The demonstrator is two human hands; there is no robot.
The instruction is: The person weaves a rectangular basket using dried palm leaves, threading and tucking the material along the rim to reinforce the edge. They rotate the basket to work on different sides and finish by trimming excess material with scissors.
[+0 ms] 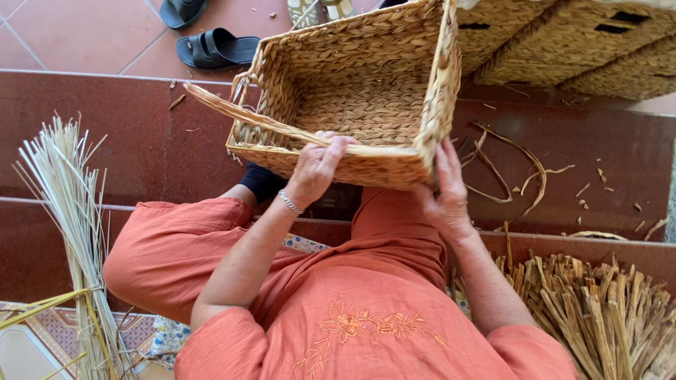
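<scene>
Head view: tan woven rectangular basket (pixel 366 91), both hands' fingers (pixel 331 151) clamped on its rim.

The stack of tan woven baskets (pixel 563 42) at the top right runs off the frame, so can't tell how many there are. One black rubber sandal (pixel 182 10) is chopped by the top edge, and the pale bundle of thin reed stalks (pixel 70 211) disappears off the bottom. The right hand (pixel 445 193) has its fingertips tucked behind the rectangular woven straw basket (pixel 352 91), so its grip is hidden.

1 head-worn camera looks steeply down, close over the person's lap, arms and the tiled floor (pixel 84 35) ahead.
</scene>
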